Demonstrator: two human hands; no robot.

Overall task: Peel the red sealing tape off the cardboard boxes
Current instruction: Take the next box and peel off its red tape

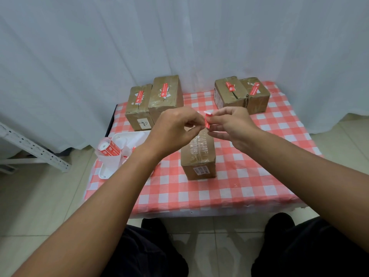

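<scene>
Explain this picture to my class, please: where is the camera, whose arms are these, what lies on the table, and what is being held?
There is no machine here. One camera, worn on a person's head, looks forward and down, so the two bare arms reaching in from below are the person's own.

Both the left hand and the right hand pinch a small strip of red tape between them, held above the nearest cardboard box, whose top shows clear tape and no red strip.

The table wears a red-and-white checked cloth. At the back stand four more boxes, a left pair and a right pair, each with red tape on top. At the left sits a white tray holding a roll of red labels.
</scene>
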